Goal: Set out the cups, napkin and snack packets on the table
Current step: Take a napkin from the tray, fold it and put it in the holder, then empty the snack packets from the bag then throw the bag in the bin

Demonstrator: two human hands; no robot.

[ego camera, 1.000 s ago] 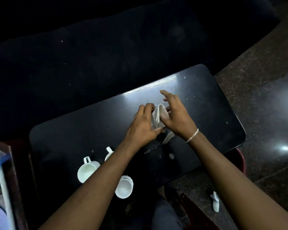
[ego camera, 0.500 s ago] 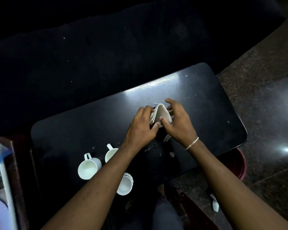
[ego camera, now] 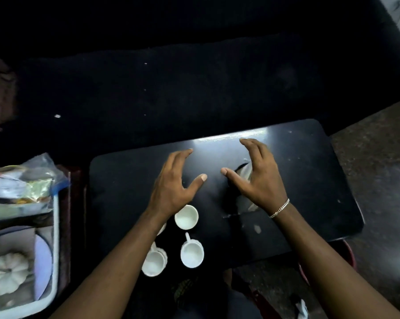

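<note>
My left hand (ego camera: 173,183) and my right hand (ego camera: 256,178) hover over the black table (ego camera: 309,169), fingers spread, holding nothing. The folded white napkin (ego camera: 245,172) stands on the table under my right palm, mostly hidden by it. Three white cups with handles sit near the table's front edge: one (ego camera: 186,218) just below my left hand, one (ego camera: 192,253) nearer me, and one (ego camera: 154,261) partly behind my left forearm. A clear bag of snack packets (ego camera: 21,187) lies in a white tray (ego camera: 55,249) to the left of the table.
The tray also holds a white pumpkin-shaped object (ego camera: 7,272) and a pale plate (ego camera: 43,261). A dark sofa (ego camera: 194,88) runs along the table's far side. Speckled floor (ego camera: 378,157) lies to the right, with a red round rim (ego camera: 351,256) under the table's right corner.
Both hands have let go of the napkin and spread apart above it. The view has swung left, so the tray with the snack bag now shows.
</note>
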